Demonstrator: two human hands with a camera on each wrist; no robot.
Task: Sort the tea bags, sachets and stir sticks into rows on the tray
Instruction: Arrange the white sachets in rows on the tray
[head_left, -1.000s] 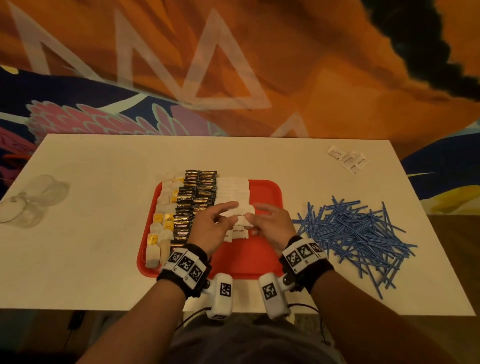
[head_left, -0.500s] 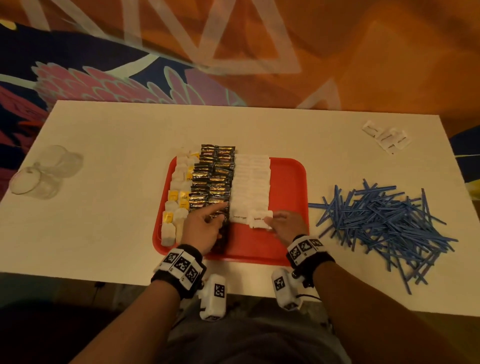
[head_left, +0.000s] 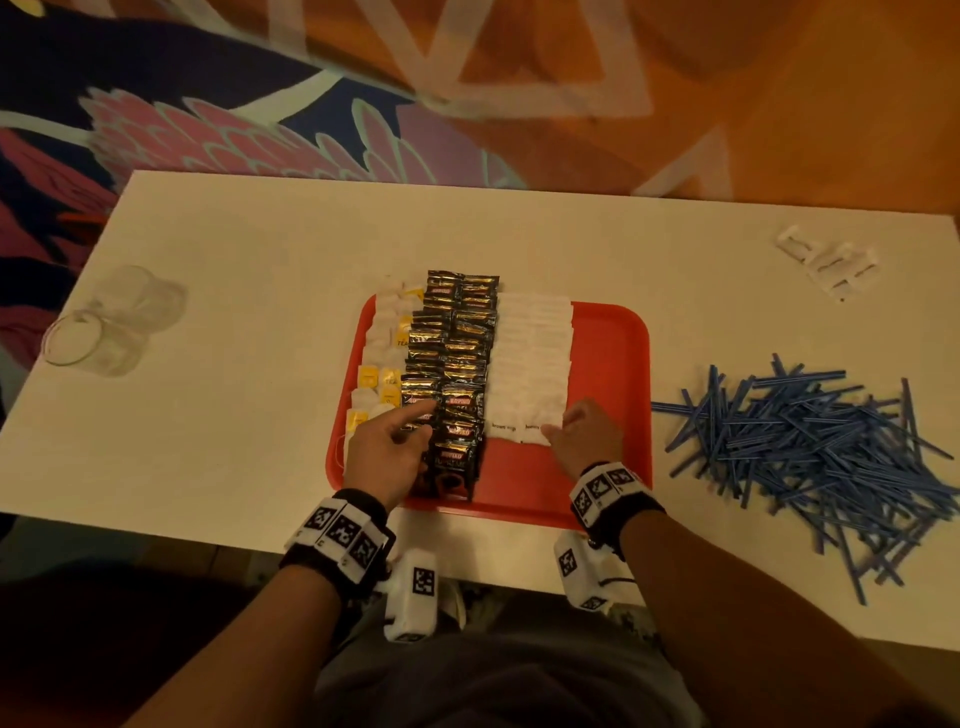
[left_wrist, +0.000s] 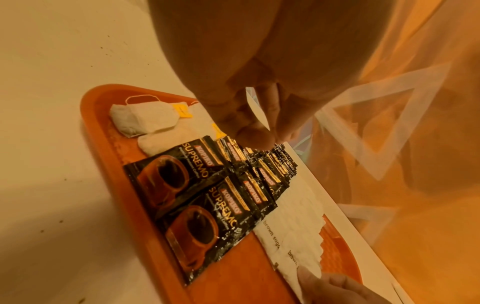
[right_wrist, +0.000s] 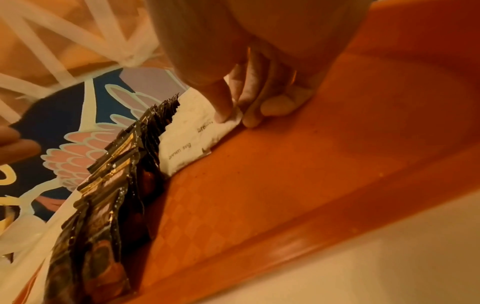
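On the red tray, the right hand pinches a white sachet; the left hand hangs relaxed, seemingly touching nothing. Stir sticks crowd the desk rightward.

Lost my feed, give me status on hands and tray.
Left hand open over coffee sachets. Right hand pinching sugar sachet on tray. Stir sticks unsorted on table.

The scene is dimly lit in warm orange tones (noticeably grainy). Wide-angle bending is seen at the edges, motion blur softens the background, and both wrist views are tinted amber.
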